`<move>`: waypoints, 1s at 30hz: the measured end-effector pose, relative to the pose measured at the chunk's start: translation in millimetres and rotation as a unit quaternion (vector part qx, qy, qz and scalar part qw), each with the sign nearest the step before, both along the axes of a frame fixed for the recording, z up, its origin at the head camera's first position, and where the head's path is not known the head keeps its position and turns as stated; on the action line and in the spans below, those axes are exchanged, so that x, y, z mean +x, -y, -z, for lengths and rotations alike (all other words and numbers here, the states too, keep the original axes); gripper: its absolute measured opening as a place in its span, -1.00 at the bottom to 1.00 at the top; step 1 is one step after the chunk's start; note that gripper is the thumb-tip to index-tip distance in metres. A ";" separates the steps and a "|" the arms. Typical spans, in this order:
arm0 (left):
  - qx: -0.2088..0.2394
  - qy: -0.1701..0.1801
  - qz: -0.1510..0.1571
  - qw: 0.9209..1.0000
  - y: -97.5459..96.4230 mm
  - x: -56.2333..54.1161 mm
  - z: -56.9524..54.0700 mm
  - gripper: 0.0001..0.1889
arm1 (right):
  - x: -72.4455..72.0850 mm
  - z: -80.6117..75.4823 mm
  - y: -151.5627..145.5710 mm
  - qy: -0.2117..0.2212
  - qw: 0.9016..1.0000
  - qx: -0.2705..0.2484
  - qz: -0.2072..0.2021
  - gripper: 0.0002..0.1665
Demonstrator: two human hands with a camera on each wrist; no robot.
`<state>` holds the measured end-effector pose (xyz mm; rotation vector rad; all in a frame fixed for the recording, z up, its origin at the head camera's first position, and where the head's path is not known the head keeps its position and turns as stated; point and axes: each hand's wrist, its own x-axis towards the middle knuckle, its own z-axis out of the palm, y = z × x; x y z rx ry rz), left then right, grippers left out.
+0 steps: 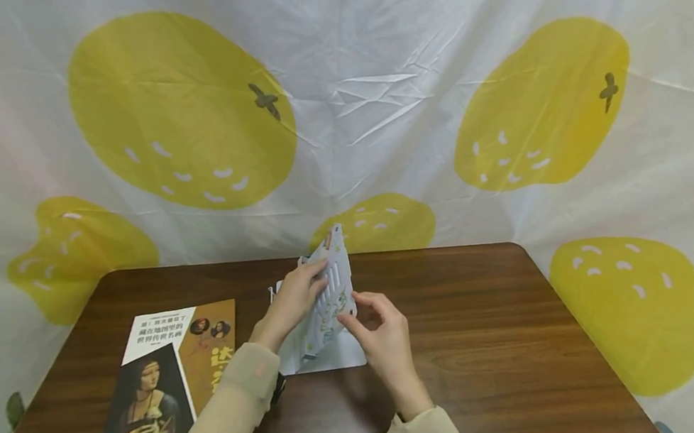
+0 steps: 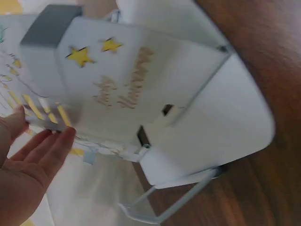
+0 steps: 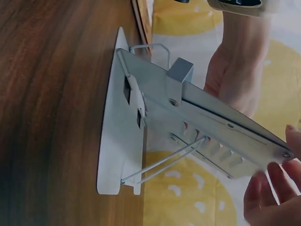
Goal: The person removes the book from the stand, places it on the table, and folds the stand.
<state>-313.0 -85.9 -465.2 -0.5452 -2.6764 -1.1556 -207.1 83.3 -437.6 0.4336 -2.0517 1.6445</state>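
A white metal bookstand (image 1: pixel 339 274) printed with stars and drawings stands at the table's middle, its slotted panel tilted up from a flat base plate (image 1: pixel 346 352). Over the slots, the left hand (image 1: pixel 292 300) grips the panel with thumb and fingertips, as the left wrist view shows. On the opposite side, the right hand (image 1: pixel 386 330) pinches the panel's edge between thumb and fingers. Seen from behind, a thin wire support (image 3: pixel 164 162) runs between base and panel. A grey bent lip (image 3: pixel 180 77) sticks out from the panel's lower part.
To the left lies a book (image 1: pixel 149 396) with a painted portrait on its cover. The dark brown wooden table (image 1: pixel 484 344) reaches back to a white curtain (image 1: pixel 374 113) with large yellow fruit prints.
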 end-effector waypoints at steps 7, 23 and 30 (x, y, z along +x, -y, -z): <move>-0.015 0.003 0.010 1.000 6.8 7.7 1.7 -0.55 | 1.9 2.8 7.2 -0.046 0.998 0.021 0.023 -0.61; -0.042 -0.007 0.064 0.997 8.0 11.7 0.0 -0.57 | -16.4 37.4 21.6 -0.066 0.995 -0.002 0.078 -0.60; -0.047 -0.024 0.073 0.996 9.6 11.2 2.2 -0.59 | -11.4 38.8 33.1 -0.056 0.994 -0.019 0.092 -0.62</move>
